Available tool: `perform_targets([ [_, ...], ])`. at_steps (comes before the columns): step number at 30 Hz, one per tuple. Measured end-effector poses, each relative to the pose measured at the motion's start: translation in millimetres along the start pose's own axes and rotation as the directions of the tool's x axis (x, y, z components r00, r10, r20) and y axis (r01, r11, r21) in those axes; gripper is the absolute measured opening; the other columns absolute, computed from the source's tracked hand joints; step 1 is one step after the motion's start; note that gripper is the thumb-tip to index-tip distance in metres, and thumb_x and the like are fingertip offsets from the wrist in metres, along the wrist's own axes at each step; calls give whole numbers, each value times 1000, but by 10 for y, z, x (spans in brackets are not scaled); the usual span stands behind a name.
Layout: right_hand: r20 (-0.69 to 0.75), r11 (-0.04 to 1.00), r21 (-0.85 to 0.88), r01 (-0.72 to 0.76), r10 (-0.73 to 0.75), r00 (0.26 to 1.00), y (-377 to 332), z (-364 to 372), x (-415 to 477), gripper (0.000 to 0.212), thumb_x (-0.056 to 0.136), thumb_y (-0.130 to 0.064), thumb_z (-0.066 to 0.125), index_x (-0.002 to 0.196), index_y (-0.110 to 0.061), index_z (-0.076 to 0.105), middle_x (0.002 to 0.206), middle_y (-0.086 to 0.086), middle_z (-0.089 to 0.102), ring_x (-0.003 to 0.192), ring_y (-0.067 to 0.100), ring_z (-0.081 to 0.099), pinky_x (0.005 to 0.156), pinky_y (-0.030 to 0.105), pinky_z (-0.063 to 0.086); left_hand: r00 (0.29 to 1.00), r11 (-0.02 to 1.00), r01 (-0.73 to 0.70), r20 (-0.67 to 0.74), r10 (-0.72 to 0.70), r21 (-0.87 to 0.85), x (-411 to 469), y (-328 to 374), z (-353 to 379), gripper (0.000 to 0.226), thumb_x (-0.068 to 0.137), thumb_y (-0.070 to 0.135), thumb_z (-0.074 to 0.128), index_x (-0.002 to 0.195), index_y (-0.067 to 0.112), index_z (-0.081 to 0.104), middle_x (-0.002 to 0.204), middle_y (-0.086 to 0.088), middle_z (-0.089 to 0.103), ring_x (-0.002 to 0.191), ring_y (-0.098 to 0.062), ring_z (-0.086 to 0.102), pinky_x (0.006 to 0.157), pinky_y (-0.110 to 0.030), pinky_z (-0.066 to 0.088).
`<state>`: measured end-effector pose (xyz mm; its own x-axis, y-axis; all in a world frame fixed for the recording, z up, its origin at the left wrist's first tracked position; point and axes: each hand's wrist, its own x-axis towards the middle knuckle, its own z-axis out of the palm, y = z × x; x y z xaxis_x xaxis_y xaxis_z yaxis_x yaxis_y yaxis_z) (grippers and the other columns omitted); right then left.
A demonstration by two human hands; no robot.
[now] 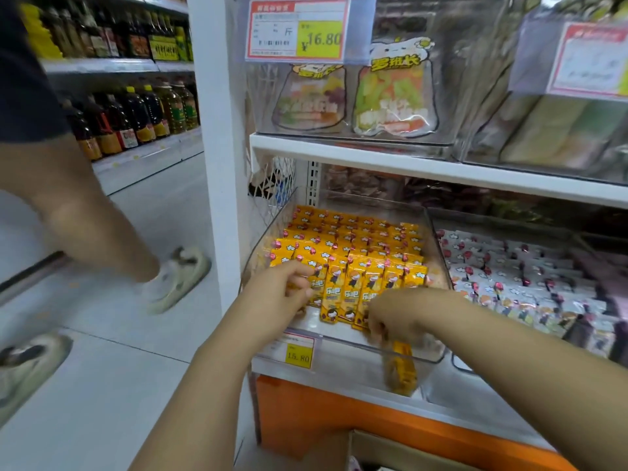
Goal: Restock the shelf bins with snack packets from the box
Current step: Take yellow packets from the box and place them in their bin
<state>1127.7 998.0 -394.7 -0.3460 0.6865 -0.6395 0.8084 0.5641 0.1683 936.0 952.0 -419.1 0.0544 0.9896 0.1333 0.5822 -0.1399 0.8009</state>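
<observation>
Left hand [282, 288] pinches the front row of yellow foil snack packets [343, 290] in the clear plastic bin [265, 232]. My right hand [397, 316] pinches one blurred packet [401, 367] at the front lip. I judge a loose grip could drop it outside.

Motion blur smears the right hand [387, 317] at the front rim of the clear plastic bin [261, 239], grip unreadable. A blurred yellow snack packet [401, 368] sits just below the rim. The left hand [278, 290] at the bin's front hides its own hold. Below the bin, the brown cardboard box [407, 450] is cut off by the bottom edge.
</observation>
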Motion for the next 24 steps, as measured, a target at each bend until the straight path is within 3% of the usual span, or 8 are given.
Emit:
perform_targets([
  [5, 86, 987, -158, 0, 14, 996, -10, 38, 41, 44, 84, 9, 55, 124, -10, 61, 127, 8, 59, 106, 29, 59, 63, 29, 42, 1000, 1000, 0, 15, 0, -5, 38, -59, 6, 27, 92, 16, 60, 118, 26, 59, 98, 13, 59, 84, 1, 57, 64, 4, 39],
  [8, 94, 984, -174, 22, -5, 996, 6, 11, 20, 46, 85, 6, 58, 128, -12, 58, 126, 7, 58, 99, 26, 57, 53, 22, 38, 1000, 1000, 7, 25, -7, -12, 37, -65, 5, 25, 92, 18, 60, 113, 32, 57, 101, 14, 58, 84, 1, 57, 62, 0, 41],
  [13, 99, 994, -88, 58, -49, 994, 122, -68, 5, 46, 80, -11, 73, 123, -19, 62, 127, 0, 58, 110, 24, 55, 82, 31, 48, 999, 1000, 0, 41, 0, -16, 23, -66, -6, 26, 93, 19, 60, 116, 32, 58, 104, 13, 59, 90, -4, 59, 70, -11, 46],
  [19, -146, 993, 87, 82, -69, 987, 249, -182, -115, 36, 71, -32, 81, 104, -25, 68, 94, -9, 59, 93, 17, 58, 82, 34, 52, 996, 999, -7, 85, 11, -47, 11, -3, -3, 23, 93, 20, 60, 110, 35, 58, 102, 16, 58, 91, -3, 59, 72, -12, 46],
  [22, -338, 961, 195, 197, -123, 933, 289, -274, -240, 30, 72, -44, 78, 96, -32, 66, 84, -13, 56, 80, 7, 53, 71, 28, 45, 986, 992, -39, 158, 58, -119, -8, 77, 17, 22, 91, 25, 62, 106, 40, 58, 106, 16, 61, 90, 3, 61, 76, -10, 48],
  [24, -456, 918, 283, 279, -127, 881, 292, -288, -317, 26, 72, -44, 78, 90, -35, 60, 82, -8, 54, 75, 8, 49, 68, 30, 41, 978, 988, -38, 198, 68, -151, -27, 131, 31, 23, 89, 30, 64, 108, 41, 57, 109, 16, 61, 91, 3, 62, 79, -12, 49],
])
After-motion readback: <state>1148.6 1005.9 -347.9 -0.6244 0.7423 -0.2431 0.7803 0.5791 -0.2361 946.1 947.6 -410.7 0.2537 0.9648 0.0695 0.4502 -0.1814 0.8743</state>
